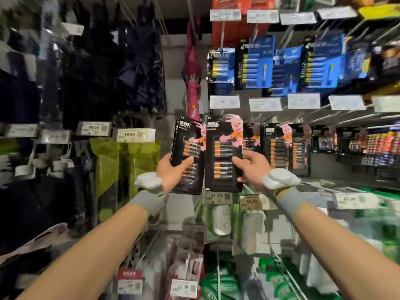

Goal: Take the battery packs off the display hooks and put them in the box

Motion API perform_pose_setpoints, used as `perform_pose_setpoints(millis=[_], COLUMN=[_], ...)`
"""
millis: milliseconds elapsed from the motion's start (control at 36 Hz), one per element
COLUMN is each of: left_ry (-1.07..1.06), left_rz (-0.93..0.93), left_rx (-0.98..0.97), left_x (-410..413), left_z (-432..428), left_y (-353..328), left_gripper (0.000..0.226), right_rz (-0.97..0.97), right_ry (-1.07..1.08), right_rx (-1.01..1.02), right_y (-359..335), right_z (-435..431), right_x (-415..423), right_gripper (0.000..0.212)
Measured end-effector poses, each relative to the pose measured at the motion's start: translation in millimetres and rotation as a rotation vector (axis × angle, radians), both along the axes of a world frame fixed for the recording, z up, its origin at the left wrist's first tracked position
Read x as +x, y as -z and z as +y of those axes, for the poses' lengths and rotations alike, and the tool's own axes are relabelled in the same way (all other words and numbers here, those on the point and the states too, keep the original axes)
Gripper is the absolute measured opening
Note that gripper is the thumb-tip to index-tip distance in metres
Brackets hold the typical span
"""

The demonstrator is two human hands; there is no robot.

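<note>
Left hand (173, 172) pinches left pack (184, 146) and right hand (252, 167) pinches right pack (223, 152), thumbs in front, packs side by side between them; stiff, slick cards, likely battery-heavy, best gripped low at the edge.

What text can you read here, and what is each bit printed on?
"DURACELL": left battery pack, right battery pack.
"39.90": two left price tags.
"41.90": price tag below packs.
"55.90": tag beside it.
"12.90": bottom price tag.
Upper tags, blue packs: too blurred.

Left hand (171, 173) raised, gripping left pack (187, 146), right hand (252, 167) raised, seemingly pinching right pack (224, 152)
</note>
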State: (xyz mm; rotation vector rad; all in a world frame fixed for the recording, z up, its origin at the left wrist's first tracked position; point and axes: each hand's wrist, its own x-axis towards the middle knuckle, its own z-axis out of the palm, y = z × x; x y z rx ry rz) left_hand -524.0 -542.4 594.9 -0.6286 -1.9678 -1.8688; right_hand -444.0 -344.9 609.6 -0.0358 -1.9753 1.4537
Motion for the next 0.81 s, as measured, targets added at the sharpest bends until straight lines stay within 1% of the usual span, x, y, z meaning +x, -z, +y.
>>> perform_pose_setpoints(millis=[56,194,278,361,472,500,583,611,722,806], left_ry=[0.004,0.027,0.020,0.025,0.016,0.018,0.010,0.003,-0.017,-0.029], left_rz=[-0.001,-0.022,-0.028,-0.031,-0.040,-0.046,-0.043,-0.041,-0.038,-0.035], left_rx=[0.003,0.034,0.050,0.052,0.052,0.052,0.060,0.058,0.056,0.059], left_x=[-4,-12,-19,-25,-35,-38,-42,-44,-49,-57], left_z=[3,5,8,12,16,17,19,19,20,21], left_y=[-2,-8,-11,-14,-17,-17,-17,-17,-17,-15], left_gripper=[0.026,0.034,0.031,0.032,0.041,0.041,0.037,0.037,0.038,0.037], right_rz=[-0.009,0.008,0.017,0.020,0.015,0.006,-0.021,-0.033,-0.054,-0.081], right_ry=[-0.019,-0.006,-0.011,0.006,0.040,0.045,0.047,0.048,0.041,0.050], right_rx=[-0.005,-0.055,-0.070,-0.051,-0.013,-0.016,-0.056,-0.060,-0.064,-0.063], right_y=[-3,-10,-18,-25,-28,-28,-26,-26,-24,-24], right_z=[0,-2,0,5,10,11,13,14,17,20], right_x=[-5,-17,-23,-33,-44,-47,-54,-58,-67,-79], right_gripper=[0.001,0.008,0.015,0.003,0.003,0.007,0.029,0.030,0.007,0.006])
